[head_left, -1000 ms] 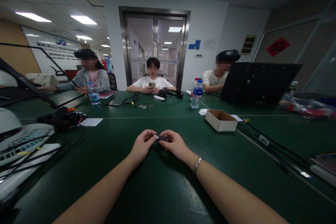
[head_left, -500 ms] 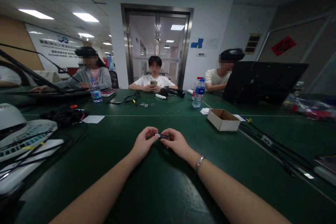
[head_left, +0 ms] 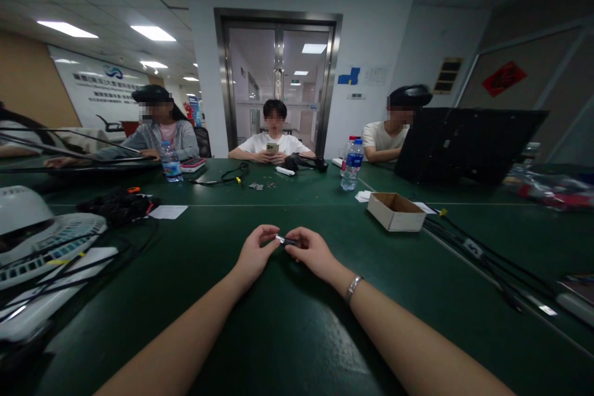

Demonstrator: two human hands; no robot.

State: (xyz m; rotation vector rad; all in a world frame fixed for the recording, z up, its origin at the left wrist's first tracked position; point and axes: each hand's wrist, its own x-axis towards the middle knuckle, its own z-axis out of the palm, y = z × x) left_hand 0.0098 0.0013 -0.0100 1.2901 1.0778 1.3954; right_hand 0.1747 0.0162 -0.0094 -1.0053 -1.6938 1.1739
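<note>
Both hands meet above the green table, at the middle of the view. Between them lies a small black-and-silver stick, roughly level; its exact kind is too small to make out. My left hand pinches the silver end with thumb and fingertips. The dark end sits between the thumb and curled fingers of my right hand, which partly hide it. A silver bracelet circles the right wrist.
An open cardboard box stands right of my hands, near black cables. To the left are a white fan-like device, a black bundle and paper. Water bottles, a monitor and several seated people are farther back.
Both hands keep nearly the same grip on the stick, with slightly more of its silver end showing. The whole view has shifted a little.
</note>
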